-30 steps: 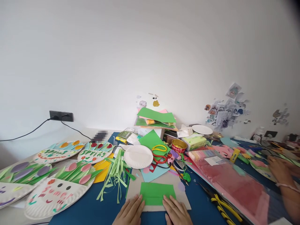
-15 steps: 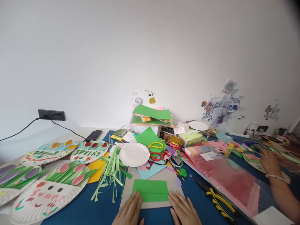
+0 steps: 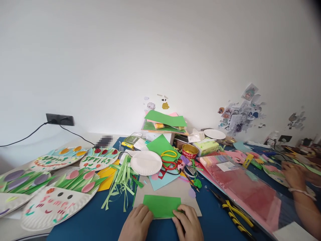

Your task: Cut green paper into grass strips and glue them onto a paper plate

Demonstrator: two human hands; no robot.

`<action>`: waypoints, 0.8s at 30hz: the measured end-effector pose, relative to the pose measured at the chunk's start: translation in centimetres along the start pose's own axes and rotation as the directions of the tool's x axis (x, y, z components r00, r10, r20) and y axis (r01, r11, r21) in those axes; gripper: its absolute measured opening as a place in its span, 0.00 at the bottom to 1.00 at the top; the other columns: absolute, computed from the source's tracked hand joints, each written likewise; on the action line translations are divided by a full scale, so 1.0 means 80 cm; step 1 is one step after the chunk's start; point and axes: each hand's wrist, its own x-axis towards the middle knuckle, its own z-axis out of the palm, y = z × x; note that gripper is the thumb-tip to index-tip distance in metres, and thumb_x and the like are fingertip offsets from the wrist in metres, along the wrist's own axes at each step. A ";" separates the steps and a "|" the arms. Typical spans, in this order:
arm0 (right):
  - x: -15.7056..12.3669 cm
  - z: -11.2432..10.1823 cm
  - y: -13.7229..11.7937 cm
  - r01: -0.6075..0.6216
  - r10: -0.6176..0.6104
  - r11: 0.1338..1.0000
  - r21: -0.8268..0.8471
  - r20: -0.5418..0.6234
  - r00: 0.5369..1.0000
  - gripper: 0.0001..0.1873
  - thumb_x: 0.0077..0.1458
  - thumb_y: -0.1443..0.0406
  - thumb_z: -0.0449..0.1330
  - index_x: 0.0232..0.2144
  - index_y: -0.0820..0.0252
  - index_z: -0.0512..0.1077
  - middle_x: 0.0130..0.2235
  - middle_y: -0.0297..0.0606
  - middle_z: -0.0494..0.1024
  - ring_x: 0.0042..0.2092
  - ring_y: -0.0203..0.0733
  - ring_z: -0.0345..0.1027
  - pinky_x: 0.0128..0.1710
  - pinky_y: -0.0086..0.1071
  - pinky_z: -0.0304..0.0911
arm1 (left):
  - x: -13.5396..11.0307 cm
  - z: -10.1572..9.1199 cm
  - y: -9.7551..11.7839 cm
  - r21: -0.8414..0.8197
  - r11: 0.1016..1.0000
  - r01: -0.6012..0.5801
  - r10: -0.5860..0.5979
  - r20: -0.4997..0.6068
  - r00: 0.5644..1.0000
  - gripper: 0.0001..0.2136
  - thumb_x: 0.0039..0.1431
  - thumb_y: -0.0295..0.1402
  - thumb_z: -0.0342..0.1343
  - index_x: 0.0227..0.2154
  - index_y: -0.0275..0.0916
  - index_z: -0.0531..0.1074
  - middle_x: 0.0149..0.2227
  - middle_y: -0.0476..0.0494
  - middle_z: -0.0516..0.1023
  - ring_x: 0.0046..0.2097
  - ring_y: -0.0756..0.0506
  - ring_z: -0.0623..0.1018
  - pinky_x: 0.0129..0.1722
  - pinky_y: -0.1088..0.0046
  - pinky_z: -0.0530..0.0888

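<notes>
A green sheet of paper (image 3: 162, 204) lies in front of me on a grey board (image 3: 173, 191). My left hand (image 3: 138, 219) is closed at its near left corner, with the fingers curled over the edge and the thumb hidden. At the near right corner, my right hand (image 3: 187, 221) pinches the sheet between bent fingers and thumb. Just beyond are a white paper plate (image 3: 146, 163), red-handled scissors (image 3: 168, 164) and yellow-handled scissors (image 3: 169, 154). A bundle of pale green paper strips (image 3: 122, 182) lies left of the plate.
Decorated paper plates (image 3: 57, 207) cover the left side. Yellow-and-black pliers (image 3: 235, 214) and a plastic-wrapped pack of pink sheets (image 3: 250, 187) lie to the right. A red tin (image 3: 190, 151) stands behind. Another person's hand (image 3: 293, 174) works at a plate on the far right.
Both hands have gone from lying flat beside the green sheet to curling around its near corners. My right hand has moved inward onto the paper. The view has shifted slightly.
</notes>
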 end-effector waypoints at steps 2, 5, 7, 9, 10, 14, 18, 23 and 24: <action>0.004 -0.003 -0.001 -0.057 0.057 0.998 -0.002 0.004 0.998 0.14 0.61 0.61 0.48 0.30 0.55 0.71 0.30 0.39 0.70 0.33 0.43 0.67 0.32 0.34 0.64 | 0.014 -0.008 0.005 -0.029 0.998 0.060 -0.058 0.059 0.997 0.12 0.59 0.24 0.44 0.24 0.40 0.69 0.28 0.48 0.73 0.32 0.47 0.73 0.34 0.72 0.71; 0.008 -0.002 -0.001 -0.123 0.123 0.992 -0.016 0.040 0.992 0.15 0.61 0.61 0.48 0.27 0.56 0.69 0.29 0.37 0.69 0.33 0.43 0.66 0.32 0.34 0.62 | 0.031 -0.020 0.006 -0.070 0.985 0.155 -0.144 0.140 0.980 0.13 0.60 0.24 0.42 0.24 0.40 0.68 0.29 0.47 0.72 0.33 0.47 0.72 0.34 0.73 0.70; 0.011 0.000 0.000 -0.139 0.142 0.990 -0.034 0.080 0.987 0.13 0.61 0.62 0.49 0.27 0.56 0.68 0.30 0.37 0.70 0.34 0.43 0.65 0.32 0.34 0.62 | 0.039 -0.026 0.006 -0.086 0.972 0.218 -0.198 0.201 0.960 0.12 0.60 0.25 0.42 0.24 0.39 0.67 0.30 0.46 0.72 0.35 0.47 0.72 0.34 0.73 0.69; 0.014 0.003 0.001 -0.153 0.160 0.986 -0.070 0.117 0.980 0.10 0.59 0.63 0.51 0.27 0.56 0.67 0.29 0.36 0.70 0.33 0.44 0.65 0.31 0.34 0.61 | 0.047 -0.030 0.006 -0.068 0.963 0.261 -0.237 0.250 0.939 0.11 0.59 0.25 0.41 0.26 0.39 0.67 0.31 0.45 0.72 0.36 0.46 0.72 0.34 0.72 0.68; 0.016 0.005 0.002 -0.160 0.172 0.983 -0.092 0.132 0.976 0.09 0.59 0.63 0.52 0.26 0.56 0.66 0.29 0.36 0.70 0.33 0.44 0.65 0.31 0.34 0.60 | 0.051 -0.030 0.005 -0.054 0.959 0.277 -0.253 0.272 0.929 0.11 0.59 0.25 0.41 0.26 0.38 0.67 0.32 0.44 0.72 0.36 0.45 0.72 0.34 0.71 0.68; 0.022 0.013 0.003 -0.170 0.195 0.972 -0.165 0.150 0.969 0.08 0.57 0.64 0.53 0.26 0.56 0.64 0.28 0.35 0.70 0.32 0.44 0.65 0.30 0.34 0.60 | 0.060 -0.029 0.002 -0.032 0.952 0.305 -0.276 0.349 0.896 0.09 0.56 0.25 0.42 0.29 0.38 0.67 0.31 0.44 0.73 0.35 0.45 0.72 0.32 0.72 0.66; 0.026 0.010 0.000 -0.168 0.191 0.967 -0.190 0.113 0.975 0.07 0.56 0.64 0.53 0.26 0.55 0.63 0.27 0.34 0.70 0.31 0.44 0.65 0.29 0.34 0.60 | 0.058 -0.026 -0.002 -0.018 0.961 0.277 -0.261 0.281 0.924 0.06 0.54 0.26 0.46 0.30 0.39 0.68 0.35 0.44 0.72 0.37 0.45 0.71 0.33 0.72 0.67; 0.036 0.016 -0.023 -0.178 0.175 0.969 -0.172 -0.030 0.984 0.10 0.56 0.69 0.47 0.35 0.56 0.68 0.36 0.43 0.74 0.37 0.50 0.67 0.35 0.41 0.64 | 0.055 -0.022 0.003 0.035 0.987 0.159 -0.161 0.092 0.983 0.08 0.54 0.23 0.48 0.30 0.42 0.70 0.36 0.48 0.73 0.39 0.44 0.71 0.37 0.68 0.69; 0.035 0.025 -0.030 -0.158 0.148 0.971 -0.179 -0.071 0.987 0.14 0.55 0.71 0.45 0.36 0.55 0.69 0.39 0.44 0.74 0.40 0.52 0.67 0.39 0.45 0.63 | 0.053 -0.019 0.003 0.060 0.989 0.136 -0.139 0.056 0.989 0.09 0.53 0.22 0.49 0.30 0.43 0.71 0.36 0.48 0.74 0.39 0.44 0.72 0.37 0.67 0.69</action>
